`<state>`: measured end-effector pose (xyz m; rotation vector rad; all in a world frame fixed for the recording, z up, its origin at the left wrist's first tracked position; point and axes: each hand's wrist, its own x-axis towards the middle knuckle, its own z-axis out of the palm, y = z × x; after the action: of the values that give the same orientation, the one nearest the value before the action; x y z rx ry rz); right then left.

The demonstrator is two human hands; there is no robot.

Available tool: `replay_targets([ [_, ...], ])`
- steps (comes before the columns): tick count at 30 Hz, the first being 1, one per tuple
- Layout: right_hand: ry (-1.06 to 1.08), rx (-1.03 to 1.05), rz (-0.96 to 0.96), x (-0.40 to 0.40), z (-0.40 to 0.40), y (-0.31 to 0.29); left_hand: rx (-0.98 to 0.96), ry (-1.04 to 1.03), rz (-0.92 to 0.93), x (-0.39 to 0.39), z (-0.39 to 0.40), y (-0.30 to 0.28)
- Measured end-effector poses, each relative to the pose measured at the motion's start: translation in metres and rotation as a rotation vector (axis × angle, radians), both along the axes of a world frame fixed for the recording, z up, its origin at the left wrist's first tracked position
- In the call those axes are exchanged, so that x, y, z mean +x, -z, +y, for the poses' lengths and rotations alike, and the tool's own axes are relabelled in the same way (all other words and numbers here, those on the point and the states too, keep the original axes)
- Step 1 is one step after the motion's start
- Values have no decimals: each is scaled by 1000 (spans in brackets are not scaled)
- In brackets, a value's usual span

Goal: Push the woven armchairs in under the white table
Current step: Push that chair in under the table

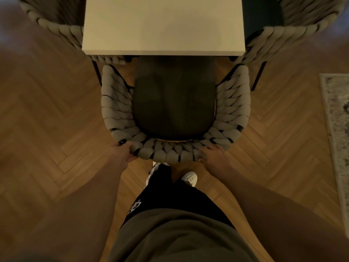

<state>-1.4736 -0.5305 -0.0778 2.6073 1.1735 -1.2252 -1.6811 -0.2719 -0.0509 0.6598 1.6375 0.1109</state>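
Note:
A woven armchair [171, 152] with grey braided arms and a dark seat cushion stands right in front of me, its seat front tucked a little under the near edge of the white table [163, 25]. My left hand [122, 153] grips the left end of its curved backrest, fingers wrapped round the weave. My right hand [214, 155] grips the right end of the same backrest. Two more woven armchairs, one on the left [56, 29] and one on the right [294, 33], sit at the table's sides with their seats under the top.
Herringbone wooden floor [56, 120] surrounds the table. A pale patterned rug [338, 120] lies along the right edge. My legs and white shoes [189, 178] are just behind the near chair.

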Motion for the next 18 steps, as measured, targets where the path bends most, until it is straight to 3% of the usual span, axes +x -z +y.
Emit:
replay_targets([
  [12, 15, 31, 47, 3, 6, -13, -26, 139, 24, -9, 6, -9],
  [18, 149, 94, -9, 0, 2, -32, 219, 482, 314, -13, 6, -19],
])
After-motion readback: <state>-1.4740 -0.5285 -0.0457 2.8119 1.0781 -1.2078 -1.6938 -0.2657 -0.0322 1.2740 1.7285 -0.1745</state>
